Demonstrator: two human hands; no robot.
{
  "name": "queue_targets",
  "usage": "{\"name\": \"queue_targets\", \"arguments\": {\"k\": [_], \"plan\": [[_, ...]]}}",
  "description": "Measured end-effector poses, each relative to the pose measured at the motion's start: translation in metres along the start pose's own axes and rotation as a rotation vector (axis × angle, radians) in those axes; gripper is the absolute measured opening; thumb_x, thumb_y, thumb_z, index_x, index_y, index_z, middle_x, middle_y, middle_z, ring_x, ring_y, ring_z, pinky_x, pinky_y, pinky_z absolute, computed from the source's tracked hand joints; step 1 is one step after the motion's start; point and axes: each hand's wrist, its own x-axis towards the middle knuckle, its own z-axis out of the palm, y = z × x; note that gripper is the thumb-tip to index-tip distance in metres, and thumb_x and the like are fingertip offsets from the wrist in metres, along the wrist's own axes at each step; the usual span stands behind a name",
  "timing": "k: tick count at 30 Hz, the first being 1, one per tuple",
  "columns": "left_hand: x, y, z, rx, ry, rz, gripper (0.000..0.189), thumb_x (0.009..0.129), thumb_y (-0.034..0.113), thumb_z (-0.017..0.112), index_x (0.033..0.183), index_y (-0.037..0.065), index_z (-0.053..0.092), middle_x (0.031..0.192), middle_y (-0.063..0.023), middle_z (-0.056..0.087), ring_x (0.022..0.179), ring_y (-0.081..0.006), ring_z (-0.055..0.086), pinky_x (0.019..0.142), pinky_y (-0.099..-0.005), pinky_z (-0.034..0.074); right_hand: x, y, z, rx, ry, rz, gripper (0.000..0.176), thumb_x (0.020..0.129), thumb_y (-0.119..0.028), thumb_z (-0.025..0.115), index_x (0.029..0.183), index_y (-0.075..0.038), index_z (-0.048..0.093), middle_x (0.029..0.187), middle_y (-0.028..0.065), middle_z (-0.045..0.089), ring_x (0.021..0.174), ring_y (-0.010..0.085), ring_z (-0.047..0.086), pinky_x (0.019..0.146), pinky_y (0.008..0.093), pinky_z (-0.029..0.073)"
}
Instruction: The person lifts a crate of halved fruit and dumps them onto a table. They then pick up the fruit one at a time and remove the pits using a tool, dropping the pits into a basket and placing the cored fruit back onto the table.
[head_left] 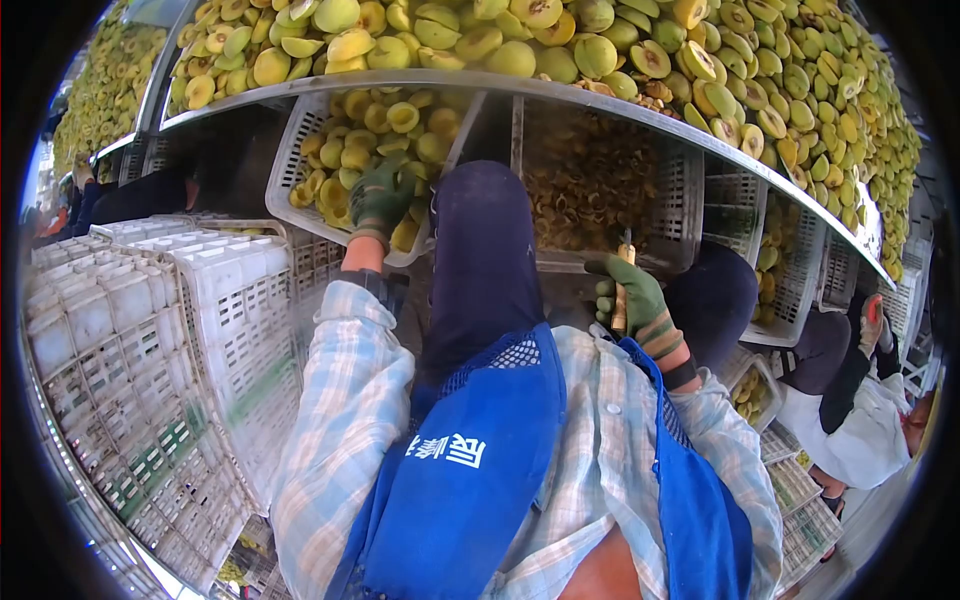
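Observation:
My left hand (pixel 383 200), in a green glove, is over a white plastic crate (pixel 285 180) at the near rim. Its fingers look stretched out over the hollowed yellow-green fruit halves (pixel 345 150), which resemble peaches, and I see nothing held in them. In my right hand (pixel 645 305), gloved in green with striped cuff, is a wooden-handled tool (pixel 619 312). A short metal part points up from the handle; its exact tip shape is too small to tell. Just beyond that hand stands a second crate (pixel 688 200) holding brown pits and scraps (pixel 590 185).
A metal-edged table (pixel 440 78) heaped with halved fruit (pixel 600 45) spans the front. Stacked white crates (pixel 235 310) stand at my left. More crates (pixel 790 280) are at the right, near another person (pixel 850 400). My knee (pixel 485 230) rises between the two front crates.

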Motion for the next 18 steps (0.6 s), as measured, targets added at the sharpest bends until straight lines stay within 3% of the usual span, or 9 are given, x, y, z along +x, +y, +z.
{"name": "queue_targets", "arguments": {"k": [2, 5, 8, 11, 14, 17, 18], "plan": [[0.008, 0.007, 0.008, 0.083, -0.223, 0.156, 0.024, 0.081, 0.023, 0.063, 0.101, 0.011, 0.068, 0.1, -0.0116, 0.066, 0.097, -0.0342, 0.061, 0.084, -0.0449, 0.047, 0.004, 0.004, -0.001, 0.013, 0.013, 0.022, 0.034, 0.094, -0.032, 0.055, 0.111, -0.003, 0.062, 0.065, -0.0052, 0.05, 0.052, 0.0064, 0.048, 0.048, 0.0213, 0.042], [0.009, 0.007, 0.027, 0.04, -0.139, 0.147, 0.015, 0.08, 0.018, 0.062, 0.092, 0.012, 0.068, 0.095, -0.0093, 0.065, 0.091, -0.0331, 0.061, 0.08, -0.0432, 0.048, 0.008, 0.003, -0.001, 0.027, -0.018, 0.032, 0.035, 0.094, -0.033, 0.055, 0.11, -0.003, 0.062, 0.065, -0.005, 0.05, 0.052, 0.007, 0.048, 0.048, 0.0213, 0.042], [0.013, 0.008, 0.023, 0.148, -0.153, 0.289, 0.012, 0.081, 0.016, 0.061, 0.09, 0.012, 0.069, 0.093, -0.0105, 0.065, 0.088, -0.0327, 0.061, 0.078, -0.0407, 0.048, 0.021, 0.007, -0.006, 0.001, -0.064, 0.037, 0.036, 0.093, -0.035, 0.058, 0.109, -0.003, 0.062, 0.069, -0.0016, 0.054, 0.056, 0.01, 0.054, 0.049, 0.0246, 0.045], [0.008, 0.004, 0.005, -0.385, -0.175, 0.044, 0.017, 0.087, 0.015, 0.06, 0.1, 0.009, 0.069, 0.091, -0.0085, 0.068, 0.088, -0.0294, 0.063, 0.08, -0.036, 0.049, 0.031, 0.015, -0.009, 0.017, -0.108, 0.007, 0.036, 0.092, -0.036, 0.059, 0.106, -0.003, 0.062, 0.072, 0.001, 0.056, 0.057, 0.0124, 0.056, 0.05, 0.0275, 0.047], [0.005, 0.035, -0.044, -0.554, 0.246, 0.049, 0.02, 0.088, 0.013, 0.061, 0.104, 0.003, 0.068, 0.091, -0.0104, 0.069, 0.085, -0.0301, 0.065, 0.08, -0.0342, 0.05, 0.025, 0.009, -0.006, 0.064, -0.131, 0.011, 0.034, 0.092, -0.034, 0.059, 0.104, -0.003, 0.062, 0.071, 0.0016, 0.056, 0.056, 0.013, 0.056, 0.049, 0.0282, 0.046], [0.035, 0.09, -0.104, -0.381, 0.56, 0.491, 0.022, 0.085, 0.015, 0.064, 0.103, 0.003, 0.068, 0.088, -0.014, 0.07, 0.082, -0.0315, 0.066, 0.076, -0.0384, 0.051, 0.034, 0.012, -0.012, 0.096, -0.14, 0.014, 0.031, 0.09, -0.03, 0.06, 0.104, -0.002, 0.061, 0.069, 0.0022, 0.055, 0.053, 0.0138, 0.055, 0.048, 0.0285, 0.045], [0.046, 0.11, -0.118, -0.374, 0.478, 0.418, 0.026, 0.086, 0.017, 0.064, 0.108, 0.002, 0.066, 0.095, -0.0149, 0.07, 0.087, -0.0315, 0.066, 0.08, -0.0368, 0.051, 0.036, 0.013, -0.013, 0.101, -0.153, 0.007, 0.03, 0.09, -0.028, 0.06, 0.104, -0.002, 0.061, 0.069, 0.0024, 0.055, 0.053, 0.0141, 0.055, 0.047, 0.0286, 0.045]]}}
